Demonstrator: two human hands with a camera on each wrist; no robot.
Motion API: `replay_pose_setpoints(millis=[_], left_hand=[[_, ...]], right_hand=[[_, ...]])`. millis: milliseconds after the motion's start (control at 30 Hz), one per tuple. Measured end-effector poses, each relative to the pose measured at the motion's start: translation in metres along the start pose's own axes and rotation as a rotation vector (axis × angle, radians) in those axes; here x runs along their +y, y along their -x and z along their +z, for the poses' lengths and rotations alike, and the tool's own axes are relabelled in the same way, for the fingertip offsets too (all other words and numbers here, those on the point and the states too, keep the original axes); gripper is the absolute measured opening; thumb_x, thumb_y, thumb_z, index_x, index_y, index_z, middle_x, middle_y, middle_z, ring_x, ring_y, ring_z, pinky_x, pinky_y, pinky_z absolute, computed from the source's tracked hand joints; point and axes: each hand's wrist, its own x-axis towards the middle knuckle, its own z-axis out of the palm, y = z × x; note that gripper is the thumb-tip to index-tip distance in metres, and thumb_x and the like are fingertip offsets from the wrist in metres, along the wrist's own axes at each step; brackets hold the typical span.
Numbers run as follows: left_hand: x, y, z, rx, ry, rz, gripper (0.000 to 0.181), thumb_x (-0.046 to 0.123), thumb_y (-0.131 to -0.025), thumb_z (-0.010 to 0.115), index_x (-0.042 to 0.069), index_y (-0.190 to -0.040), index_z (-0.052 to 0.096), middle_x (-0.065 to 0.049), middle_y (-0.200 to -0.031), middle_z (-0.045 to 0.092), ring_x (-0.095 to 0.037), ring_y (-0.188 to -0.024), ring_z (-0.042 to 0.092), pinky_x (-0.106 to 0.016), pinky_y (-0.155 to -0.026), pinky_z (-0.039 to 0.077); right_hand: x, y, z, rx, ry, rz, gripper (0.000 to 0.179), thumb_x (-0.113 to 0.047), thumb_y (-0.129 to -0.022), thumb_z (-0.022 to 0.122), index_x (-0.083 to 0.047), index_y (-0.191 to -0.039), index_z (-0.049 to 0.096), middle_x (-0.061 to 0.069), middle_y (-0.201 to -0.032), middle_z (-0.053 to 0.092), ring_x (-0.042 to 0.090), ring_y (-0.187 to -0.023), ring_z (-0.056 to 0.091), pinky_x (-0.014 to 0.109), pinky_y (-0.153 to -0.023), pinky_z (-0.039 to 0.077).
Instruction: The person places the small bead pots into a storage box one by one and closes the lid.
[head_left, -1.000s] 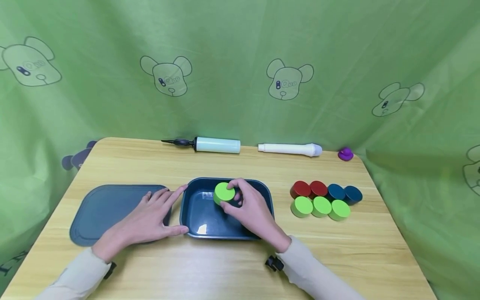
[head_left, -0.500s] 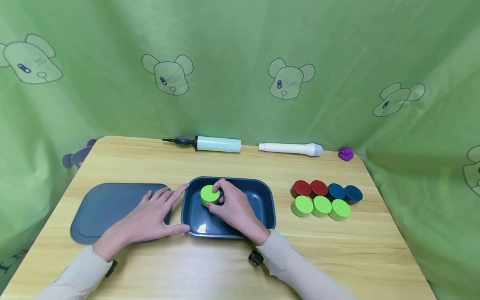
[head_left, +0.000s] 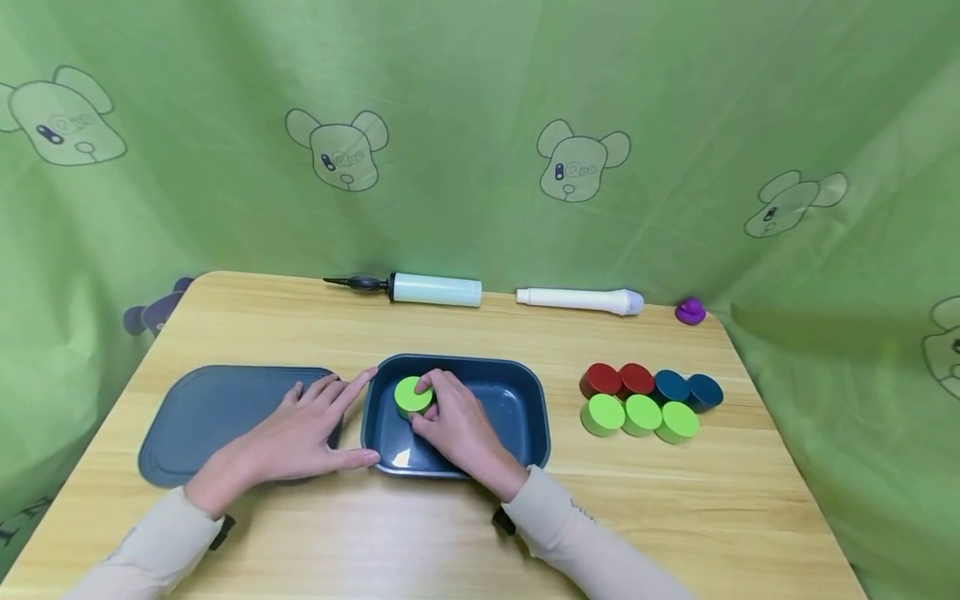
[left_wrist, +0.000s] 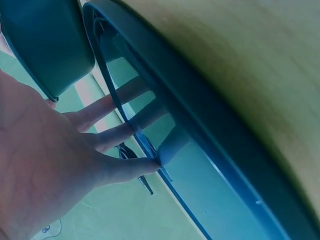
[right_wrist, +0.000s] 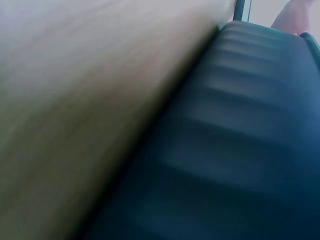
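A dark blue rectangular box [head_left: 517, 425] sits in the middle of the wooden table. Inside its left half, the thumb and fingers of my right hand [head_left: 463, 427] pinch a light green cylinder block [head_left: 412, 397] by its right side. My left hand [head_left: 292, 437] lies spread with straight fingers, index and thumb at the box's left rim. Its other fingers rest on the flat blue lid [head_left: 217, 417], and the left wrist view shows those fingertips on the lid [left_wrist: 210, 165]. In the right wrist view the box's ribbed outer wall [right_wrist: 235, 140] hides the block.
Right of the box stand two red blocks [head_left: 601, 381], two dark blue blocks [head_left: 671, 387] and three green blocks [head_left: 603, 415], grouped in two rows. Along the back edge lie a hand pump [head_left: 435, 289], a white toy microphone [head_left: 577, 300] and a purple rubber duck [head_left: 691, 311].
My right hand has carried the green block leftward within the box, from near its centre to the left half, and slightly down. The left hand has stayed in place.
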Motion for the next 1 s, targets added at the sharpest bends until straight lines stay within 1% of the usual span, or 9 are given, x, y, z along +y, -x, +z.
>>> replay_pose_setpoints(millis=[100,233,333,500,667,800,933,1000], left_hand=[[0.000,0.000,0.000,0.001,-0.003,-0.001,0.112,0.083,-0.095,0.060,0.029,-0.178,0.009,-0.022,-0.165,0.045,-0.048,-0.154,0.038,-0.086,-0.112,0.023],[0.000,-0.001,0.000,0.003,-0.010,-0.001,0.113,0.084,-0.094,0.060,0.029,-0.178,0.009,-0.020,-0.164,0.047,-0.047,-0.154,0.038,-0.086,-0.113,0.023],[-0.001,-0.001,0.001,0.006,-0.009,-0.002,0.113,0.085,-0.094,0.059,0.028,-0.178,0.010,-0.019,-0.164,0.047,-0.047,-0.154,0.038,-0.086,-0.113,0.022],[-0.002,-0.001,0.004,0.011,-0.004,-0.003,0.112,0.084,-0.094,0.059,0.032,-0.178,0.006,-0.020,-0.166,0.046,-0.048,-0.154,0.036,-0.086,-0.114,0.021],[-0.001,-0.002,0.006,0.007,0.001,-0.002,0.112,0.084,-0.094,0.060,0.031,-0.178,0.007,-0.024,-0.166,0.044,-0.050,-0.154,0.036,-0.086,-0.114,0.021],[-0.001,-0.004,0.006,0.005,0.012,-0.004,0.111,0.084,-0.095,0.060,0.032,-0.178,0.007,-0.025,-0.166,0.043,-0.050,-0.155,0.035,-0.085,-0.114,0.020],[-0.001,-0.004,0.004,0.010,-0.001,-0.013,0.112,0.084,-0.094,0.060,0.034,-0.178,0.006,-0.025,-0.166,0.044,-0.050,-0.154,0.036,-0.085,-0.115,0.021],[-0.002,-0.003,0.004,0.006,-0.012,-0.019,0.112,0.085,-0.094,0.059,0.034,-0.178,0.007,-0.025,-0.166,0.044,-0.049,-0.154,0.037,-0.085,-0.115,0.021]], right_hand=[[0.000,0.000,0.000,-0.015,-0.040,-0.008,0.033,-0.009,-0.096,0.085,-0.011,-0.124,0.066,0.003,-0.112,0.062,0.012,-0.088,0.066,0.030,-0.079,0.058],[0.001,-0.001,0.001,-0.066,-0.098,-0.011,0.040,-0.010,-0.099,0.082,-0.011,-0.135,0.065,0.005,-0.127,0.063,0.014,-0.100,0.069,0.031,-0.089,0.060],[0.001,-0.002,0.001,-0.097,-0.127,-0.014,0.044,-0.011,-0.100,0.080,-0.012,-0.141,0.064,0.005,-0.135,0.061,0.015,-0.106,0.071,0.030,-0.092,0.060],[0.000,0.000,-0.003,-0.087,-0.158,-0.017,0.044,-0.012,-0.099,0.080,-0.009,-0.140,0.065,0.009,-0.133,0.061,0.017,-0.103,0.072,0.032,-0.089,0.061],[0.002,0.003,-0.009,-0.064,-0.191,-0.007,0.045,-0.017,-0.099,0.081,-0.008,-0.140,0.064,0.011,-0.133,0.060,0.016,-0.102,0.072,0.030,-0.084,0.061],[0.006,0.006,-0.014,-0.049,-0.200,-0.010,0.045,-0.018,-0.099,0.081,-0.008,-0.140,0.064,0.012,-0.133,0.060,0.017,-0.103,0.072,0.029,-0.083,0.061],[0.008,0.011,-0.021,-0.021,-0.193,-0.025,0.042,-0.018,-0.100,0.080,-0.008,-0.138,0.066,0.013,-0.132,0.061,0.016,-0.102,0.071,0.030,-0.081,0.060],[0.009,0.013,-0.026,-0.008,-0.180,-0.035,0.039,-0.017,-0.100,0.079,-0.009,-0.136,0.068,0.012,-0.130,0.063,0.015,-0.101,0.070,0.029,-0.081,0.060]])
